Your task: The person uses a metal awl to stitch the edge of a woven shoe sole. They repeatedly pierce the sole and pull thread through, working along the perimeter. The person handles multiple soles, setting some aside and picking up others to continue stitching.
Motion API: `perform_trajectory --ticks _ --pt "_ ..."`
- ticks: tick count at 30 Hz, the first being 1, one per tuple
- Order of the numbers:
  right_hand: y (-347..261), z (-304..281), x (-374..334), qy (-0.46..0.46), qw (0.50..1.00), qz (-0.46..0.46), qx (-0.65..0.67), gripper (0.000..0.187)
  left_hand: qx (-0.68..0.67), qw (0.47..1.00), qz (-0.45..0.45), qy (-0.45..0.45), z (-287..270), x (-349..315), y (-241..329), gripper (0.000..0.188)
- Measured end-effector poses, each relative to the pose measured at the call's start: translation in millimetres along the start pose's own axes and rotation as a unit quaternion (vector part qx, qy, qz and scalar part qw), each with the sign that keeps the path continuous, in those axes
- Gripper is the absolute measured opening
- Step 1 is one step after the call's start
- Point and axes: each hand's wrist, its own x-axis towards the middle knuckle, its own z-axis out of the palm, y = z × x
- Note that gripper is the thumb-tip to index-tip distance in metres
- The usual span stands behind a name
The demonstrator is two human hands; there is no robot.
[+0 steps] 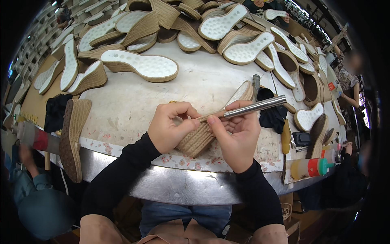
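A rope-wrapped wedge shoe sole point(196, 143) stands in front of me at the table's near side, its pale top partly showing behind my fingers. My left hand point(168, 127) is closed, with thumb and forefinger pinching the rope edge of the sole. In my right hand point(240, 140) a shiny metal rod point(258, 106) lies across the fingers, pointing up to the right. The right thumb presses on the sole's rope edge close to the left fingertips. Whatever fine strand is between the fingertips is too small to make out.
Many wedge soles with white dimpled tops point(140, 65) are heaped along the far side. A brown-bottomed wedge point(71, 140) leans at the left edge. A hammer point(256, 83), black cloth point(271, 116) and yellow-and-red bottle point(310, 167) lie rightward. Other people sit at both sides.
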Motion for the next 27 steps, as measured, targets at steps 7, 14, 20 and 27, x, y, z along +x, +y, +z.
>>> perform_trajectory --ticks 7,14,20,27 --pt "2 -9 3 0.008 0.997 0.017 0.074 0.034 -0.008 0.999 -0.041 -0.034 -1 3 3 0.012" --pt "-7 -46 16 0.072 0.987 -0.131 0.05 0.023 0.026 0.997 -0.029 -0.066 -10 -1 2 0.012" --pt "-8 -53 19 0.109 0.983 -0.136 -0.065 0.031 -0.069 0.993 -0.077 -0.054 -13 -2 2 0.019" --pt "15 -24 2 -0.04 0.95 -0.22 -0.216 0.039 0.036 0.997 0.022 -0.071 -10 -3 6 0.027"
